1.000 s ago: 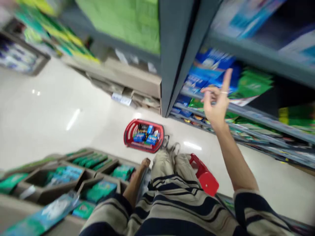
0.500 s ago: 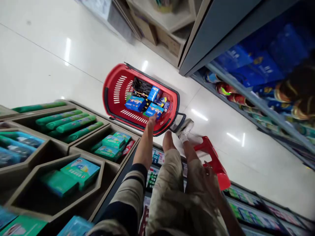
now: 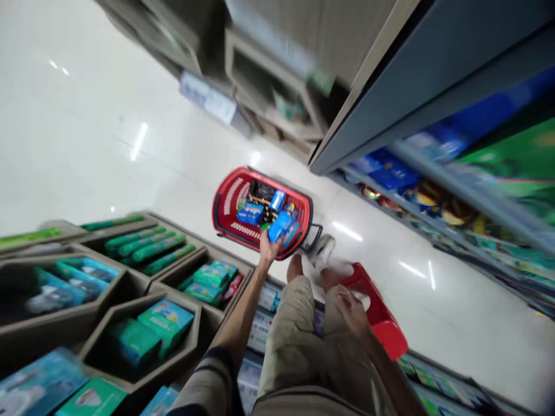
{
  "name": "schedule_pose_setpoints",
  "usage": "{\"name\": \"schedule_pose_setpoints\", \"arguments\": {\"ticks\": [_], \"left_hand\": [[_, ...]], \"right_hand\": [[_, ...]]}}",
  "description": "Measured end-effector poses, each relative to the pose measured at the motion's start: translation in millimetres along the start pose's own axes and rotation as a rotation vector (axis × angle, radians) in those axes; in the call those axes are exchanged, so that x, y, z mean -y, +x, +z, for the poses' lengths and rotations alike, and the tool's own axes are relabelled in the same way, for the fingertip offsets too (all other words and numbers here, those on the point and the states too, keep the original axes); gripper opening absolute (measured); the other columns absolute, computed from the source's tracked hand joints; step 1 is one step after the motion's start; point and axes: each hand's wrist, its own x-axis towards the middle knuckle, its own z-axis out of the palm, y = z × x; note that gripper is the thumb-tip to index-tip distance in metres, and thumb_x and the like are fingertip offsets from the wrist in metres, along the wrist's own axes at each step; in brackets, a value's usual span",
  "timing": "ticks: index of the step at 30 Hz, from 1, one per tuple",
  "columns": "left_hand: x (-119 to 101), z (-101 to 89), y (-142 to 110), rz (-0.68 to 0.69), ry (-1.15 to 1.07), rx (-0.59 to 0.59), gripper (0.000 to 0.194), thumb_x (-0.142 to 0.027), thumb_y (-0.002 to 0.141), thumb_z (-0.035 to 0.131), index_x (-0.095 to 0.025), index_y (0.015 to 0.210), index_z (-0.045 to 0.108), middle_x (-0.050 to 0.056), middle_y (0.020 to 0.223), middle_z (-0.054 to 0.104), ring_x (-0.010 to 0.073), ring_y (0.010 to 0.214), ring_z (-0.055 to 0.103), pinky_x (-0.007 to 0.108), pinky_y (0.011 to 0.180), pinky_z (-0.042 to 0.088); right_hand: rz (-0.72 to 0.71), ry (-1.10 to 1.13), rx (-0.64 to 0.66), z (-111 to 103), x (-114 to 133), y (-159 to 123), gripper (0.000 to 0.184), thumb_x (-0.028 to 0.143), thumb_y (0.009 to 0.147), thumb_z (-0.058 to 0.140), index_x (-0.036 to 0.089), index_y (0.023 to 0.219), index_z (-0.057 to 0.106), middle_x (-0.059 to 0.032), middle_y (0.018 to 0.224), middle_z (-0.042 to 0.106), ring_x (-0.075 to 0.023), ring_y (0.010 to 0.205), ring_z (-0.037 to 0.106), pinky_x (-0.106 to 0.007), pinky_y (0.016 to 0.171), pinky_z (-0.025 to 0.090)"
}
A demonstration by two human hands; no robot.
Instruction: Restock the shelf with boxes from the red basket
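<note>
My left hand (image 3: pixel 269 247) reaches to the near edge of the red shopping basket (image 3: pixel 225 222) and grips a blue box (image 3: pixel 281 224) by its side. The box is tilted over the right part of the basket. Inside, another blue box (image 3: pixel 251 213) lies to the left, a smaller blue pack (image 3: pixel 278 200) sits towards the far side, and dark packaged items (image 3: pixel 261 190) are behind them. My right hand (image 3: pixel 352 311) hangs over my thigh, beside a red plastic object (image 3: pixel 384 323) on the floor side; its fingers are blurred.
On the left stands a wooden display with hexagonal compartments, holding green boxes (image 3: pixel 167 323) and green tubes (image 3: pixel 151 245). A tall grey shelf (image 3: pixel 390 86) with blue packs rises at the right. My shoe (image 3: pixel 323 251) is by the basket's black handle (image 3: pixel 315 237).
My left hand has closed on the blue box at the basket's right end and lifted it slightly. The right hand has shifted up and left. The whole view has shifted too.
</note>
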Motion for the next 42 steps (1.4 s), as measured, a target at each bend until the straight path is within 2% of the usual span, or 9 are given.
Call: {"name": "schedule_pose_setpoints", "arguments": {"ticks": [5,9,11,14,18,22,27,34,42], "left_hand": [[-125,-110.0,-110,0.198,0.016,0.546,0.08,-0.045,0.073,0.092,-0.028,0.147,0.064,0.008,0.12,0.079,0.0334,0.109,0.076,0.049,0.101,0.065],[-252,-158.1,-179,0.235,0.017,0.936,0.097,-0.045,0.079,0.095,-0.044,0.165,0.051,0.004,0.144,0.073,0.0334,0.126,0.077,0.049,0.108,0.065],[-333,-171.0,-226,0.369,0.028,0.904,0.102,-0.049,0.078,0.096,-0.043,0.168,0.047,0.005,0.152,0.07,0.034,0.133,0.075,0.049,0.114,0.063],[-459,-185.3,-309,0.791,0.101,0.592,0.092,-0.052,0.073,0.097,-0.034,0.154,0.057,0.008,0.151,0.07,0.0337,0.139,0.07,0.046,0.119,0.061],[-604,-201.9,-406,1.32,-0.031,0.373,0.08,-0.05,0.08,0.095,-0.026,0.149,0.061,0.009,0.144,0.072,0.0307,0.133,0.073,0.046,0.118,0.062],[-702,-215.7,-455,1.626,-0.089,0.331,0.077,-0.056,0.095,0.085,-0.021,0.157,0.057,0.01,0.142,0.073,0.0299,0.137,0.073,0.051,0.12,0.06],[-751,-215.4,-440,1.654,-0.06,0.327,0.057,-0.051,0.115,0.056,-0.012,0.157,0.054,0.017,0.137,0.076,0.0265,0.124,0.079,0.051,0.112,0.065],[-757,-178.0,-397,1.759,0.296,0.044,0.047,-0.009,0.096,0.053,-0.007,0.141,0.069,0.022,0.139,0.078,0.0331,0.133,0.076,0.051,0.122,0.059],[-742,-142.5,-363,1.502,0.094,0.286,0.076,-0.005,0.082,0.061,-0.011,0.158,0.056,0.019,0.152,0.073,0.0356,0.139,0.072,0.053,0.124,0.057]], "right_hand": [[-0.173,0.255,-0.249,-13,90,-1,0.092,0.062,0.072,0.09,0.07,0.157,0.054,0.0045,0.154,0.07,-0.0485,0.139,0.069,-0.078,0.119,0.056],[-0.42,0.337,-0.149,-85,194,-18,0.1,0.05,0.067,0.1,0.077,0.151,0.054,0.0113,0.153,0.07,-0.0422,0.141,0.07,-0.07,0.12,0.058],[-0.523,0.383,-0.152,-136,242,-61,0.09,0.049,0.074,0.099,0.076,0.149,0.057,0.0111,0.142,0.076,-0.0368,0.13,0.076,-0.062,0.113,0.065],[-0.744,0.361,-0.164,-219,314,-147,0.08,0.05,0.093,0.09,0.063,0.163,0.053,0.006,0.162,0.064,-0.0312,0.144,0.068,-0.054,0.125,0.059],[-0.934,0.121,-0.553,-322,419,-251,0.085,0.052,0.1,0.086,0.036,0.174,0.049,-0.008,0.166,0.06,-0.0339,0.141,0.07,-0.056,0.121,0.062],[-1.126,-0.061,-0.895,-393,495,-319,0.087,0.062,0.095,0.09,0.028,0.168,0.057,-0.012,0.148,0.071,-0.0344,0.123,0.077,-0.054,0.109,0.069],[-1.185,-0.162,-1.096,-438,518,-345,0.089,0.06,0.093,0.09,0.02,0.165,0.058,-0.0153,0.14,0.074,-0.0335,0.115,0.079,-0.057,0.107,0.068],[-1.05,-0.172,-1.204,-445,520,-311,0.081,0.033,0.089,0.087,0.011,0.162,0.06,-0.0188,0.135,0.076,-0.0352,0.115,0.078,-0.059,0.113,0.064],[-1.073,-0.206,-1.183,-426,536,-281,0.077,0.036,0.094,0.078,0.013,0.164,0.056,-0.0196,0.154,0.068,-0.0367,0.143,0.066,-0.057,0.129,0.052]]}}
